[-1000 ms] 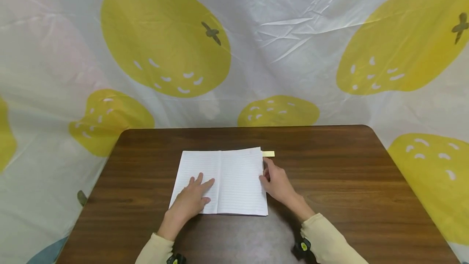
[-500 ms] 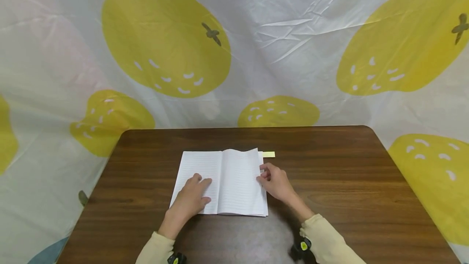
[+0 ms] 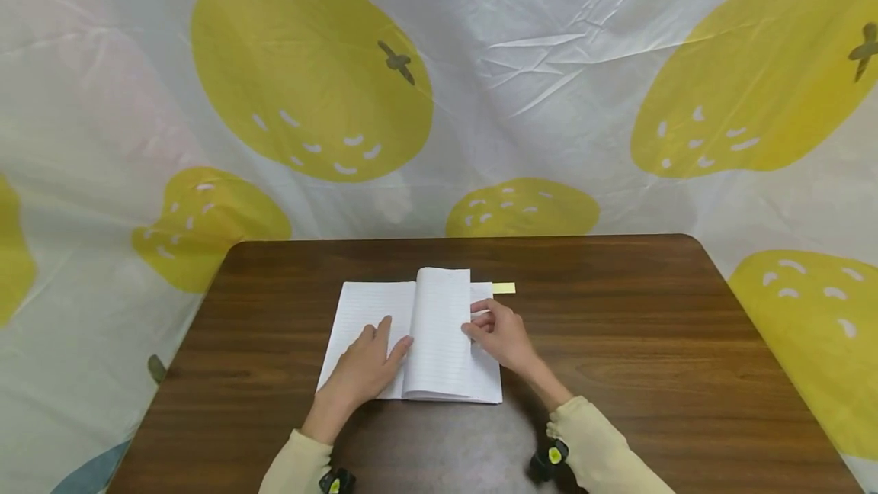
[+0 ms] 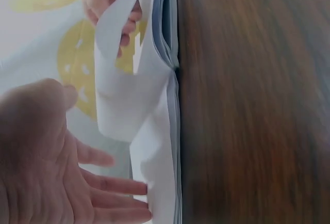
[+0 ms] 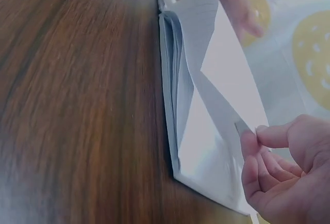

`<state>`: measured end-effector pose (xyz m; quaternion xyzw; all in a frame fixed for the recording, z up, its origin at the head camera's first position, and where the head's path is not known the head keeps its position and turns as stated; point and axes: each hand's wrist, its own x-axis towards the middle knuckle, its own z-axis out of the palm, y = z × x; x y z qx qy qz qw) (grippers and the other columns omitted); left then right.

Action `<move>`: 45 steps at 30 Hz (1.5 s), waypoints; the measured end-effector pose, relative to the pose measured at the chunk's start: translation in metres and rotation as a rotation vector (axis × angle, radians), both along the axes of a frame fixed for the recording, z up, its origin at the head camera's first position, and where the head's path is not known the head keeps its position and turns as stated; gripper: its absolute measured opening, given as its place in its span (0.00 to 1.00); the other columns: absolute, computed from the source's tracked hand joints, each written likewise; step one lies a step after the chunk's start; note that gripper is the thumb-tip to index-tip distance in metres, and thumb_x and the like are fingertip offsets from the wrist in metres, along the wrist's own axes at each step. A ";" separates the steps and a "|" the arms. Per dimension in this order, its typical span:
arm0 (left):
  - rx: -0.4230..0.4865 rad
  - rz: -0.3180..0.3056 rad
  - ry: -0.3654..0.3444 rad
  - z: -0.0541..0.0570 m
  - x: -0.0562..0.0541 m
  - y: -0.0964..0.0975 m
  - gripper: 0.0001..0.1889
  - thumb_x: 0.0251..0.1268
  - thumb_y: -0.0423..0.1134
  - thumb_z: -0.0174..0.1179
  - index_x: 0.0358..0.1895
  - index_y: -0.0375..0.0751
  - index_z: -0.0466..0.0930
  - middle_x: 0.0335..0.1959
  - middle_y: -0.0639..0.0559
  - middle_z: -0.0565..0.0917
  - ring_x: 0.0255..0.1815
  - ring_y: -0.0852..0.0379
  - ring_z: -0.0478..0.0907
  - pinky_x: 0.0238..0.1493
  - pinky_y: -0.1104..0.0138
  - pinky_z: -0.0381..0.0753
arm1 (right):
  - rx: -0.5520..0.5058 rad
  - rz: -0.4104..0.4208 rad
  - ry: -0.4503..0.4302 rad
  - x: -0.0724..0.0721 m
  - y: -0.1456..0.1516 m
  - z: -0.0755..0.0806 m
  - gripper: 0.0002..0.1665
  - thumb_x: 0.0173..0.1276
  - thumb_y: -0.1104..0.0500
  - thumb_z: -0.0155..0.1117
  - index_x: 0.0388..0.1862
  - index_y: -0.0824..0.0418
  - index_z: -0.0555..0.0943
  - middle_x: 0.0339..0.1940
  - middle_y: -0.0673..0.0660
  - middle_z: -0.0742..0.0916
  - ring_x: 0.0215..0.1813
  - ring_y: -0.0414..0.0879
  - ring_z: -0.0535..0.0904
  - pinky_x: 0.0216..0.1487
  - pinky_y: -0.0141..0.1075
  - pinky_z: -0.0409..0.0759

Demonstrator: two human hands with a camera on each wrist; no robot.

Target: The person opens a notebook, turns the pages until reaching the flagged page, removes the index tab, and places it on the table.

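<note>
An opened notebook (image 3: 370,299) with lined pages lies on the table in the head view. One page (image 3: 442,334) is raised from the right side and bows over toward the spine. My right hand (image 3: 503,335) pinches that page's outer edge between thumb and forefinger; the right wrist view shows the page (image 5: 234,74) slanting up to this pinch. My left hand (image 3: 366,363) is over the left page, its fingers spread and its thumb near the spine. In the left wrist view the left hand's fingertips (image 4: 142,188) are at the left page.
A pale yellow sticky tab (image 3: 504,288) juts out from the notebook's upper right edge. The brown wooden table (image 3: 652,372) extends on every side of it. Behind stands a white cloth (image 3: 535,120) printed with yellow fruit.
My right hand has lifted the right page by its edge and carried it left toward the spine. My left hand has shifted slightly right, its thumb spreading outward.
</note>
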<state>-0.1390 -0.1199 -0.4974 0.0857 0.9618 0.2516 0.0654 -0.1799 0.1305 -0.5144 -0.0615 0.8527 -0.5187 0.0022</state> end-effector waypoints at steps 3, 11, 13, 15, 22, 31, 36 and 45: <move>0.024 0.034 -0.050 0.000 -0.002 0.005 0.46 0.76 0.66 0.44 0.79 0.30 0.52 0.66 0.23 0.70 0.60 0.30 0.78 0.57 0.43 0.79 | 0.017 0.019 0.010 -0.002 -0.006 0.000 0.15 0.61 0.66 0.74 0.46 0.68 0.83 0.29 0.58 0.91 0.28 0.39 0.84 0.30 0.28 0.78; 0.087 0.046 -0.098 0.004 0.001 0.013 0.56 0.69 0.73 0.48 0.82 0.35 0.35 0.68 0.20 0.67 0.56 0.31 0.80 0.55 0.45 0.81 | 0.029 0.091 0.047 -0.006 -0.019 0.005 0.07 0.63 0.63 0.73 0.36 0.65 0.83 0.26 0.56 0.91 0.25 0.35 0.81 0.28 0.27 0.73; 0.100 0.047 -0.109 0.004 0.004 0.015 0.57 0.67 0.74 0.49 0.83 0.38 0.33 0.68 0.20 0.66 0.56 0.31 0.80 0.55 0.44 0.80 | 0.009 0.120 0.043 -0.007 -0.023 0.008 0.07 0.64 0.63 0.72 0.35 0.65 0.82 0.27 0.57 0.90 0.26 0.38 0.82 0.27 0.27 0.72; 0.114 0.047 -0.108 0.004 0.006 0.016 0.58 0.66 0.74 0.51 0.83 0.40 0.32 0.71 0.20 0.64 0.58 0.30 0.79 0.57 0.43 0.79 | -0.017 0.144 0.043 -0.008 -0.027 0.010 0.08 0.65 0.63 0.72 0.35 0.66 0.82 0.27 0.58 0.90 0.26 0.42 0.84 0.27 0.27 0.73; 0.177 0.058 -0.064 -0.001 0.008 0.019 0.65 0.60 0.73 0.60 0.82 0.48 0.23 0.80 0.24 0.31 0.77 0.25 0.57 0.67 0.41 0.72 | -0.044 0.189 0.040 -0.008 -0.045 0.014 0.10 0.65 0.60 0.73 0.36 0.66 0.83 0.28 0.59 0.91 0.28 0.48 0.88 0.28 0.27 0.75; 0.173 0.028 0.020 -0.007 0.009 0.018 0.62 0.64 0.50 0.70 0.82 0.42 0.25 0.78 0.16 0.35 0.73 0.21 0.62 0.65 0.41 0.74 | -0.016 0.227 -0.006 -0.006 -0.053 0.014 0.10 0.67 0.57 0.72 0.38 0.64 0.83 0.29 0.56 0.91 0.25 0.37 0.82 0.25 0.28 0.77; 0.161 0.061 0.039 -0.008 0.010 0.016 0.62 0.62 0.45 0.72 0.82 0.42 0.27 0.77 0.15 0.40 0.65 0.19 0.70 0.60 0.40 0.76 | 0.080 0.252 0.014 -0.004 -0.047 0.012 0.13 0.70 0.52 0.69 0.40 0.62 0.84 0.32 0.55 0.90 0.30 0.37 0.82 0.32 0.29 0.79; 0.123 0.086 0.082 -0.008 0.008 0.008 0.65 0.55 0.41 0.77 0.82 0.38 0.29 0.74 0.11 0.46 0.63 0.17 0.70 0.58 0.40 0.78 | 0.406 0.272 0.145 0.001 -0.032 0.011 0.23 0.58 0.55 0.79 0.47 0.66 0.83 0.45 0.62 0.84 0.48 0.53 0.79 0.53 0.47 0.77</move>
